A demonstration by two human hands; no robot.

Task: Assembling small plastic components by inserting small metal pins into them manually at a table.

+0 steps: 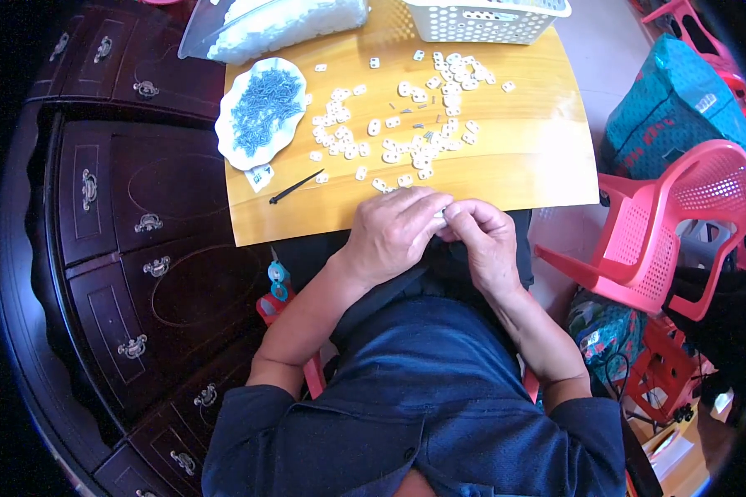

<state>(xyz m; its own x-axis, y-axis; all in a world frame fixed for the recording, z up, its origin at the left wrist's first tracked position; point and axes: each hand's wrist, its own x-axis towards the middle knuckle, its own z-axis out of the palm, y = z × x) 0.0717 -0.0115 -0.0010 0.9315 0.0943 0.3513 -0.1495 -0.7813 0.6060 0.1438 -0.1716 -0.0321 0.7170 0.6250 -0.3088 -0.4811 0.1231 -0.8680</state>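
Note:
My left hand (398,230) is closed in a pinch just over the table's near edge, holding a small white plastic piece (438,214) that mostly hides behind the fingers. Against it, my right hand (482,240) is closed too, thumb and forefinger pressed together; a tiny dark bit shows there, too small to name. Many similar white two-holed pieces (427,153) lie scattered ahead of the hands. Among them are several small metal pins or screws (419,127). A white scalloped dish (223,124) at the left holds a heap of small bluish-grey metal parts (265,108).
A thin black tool (297,187) lies on the wooden table (522,166) near its left front. At the far edge stand a clear bin of white pieces (286,25) and a white perforated basket (485,25). Dark drawers (157,182) flank the left, a pink chair (646,232) the right.

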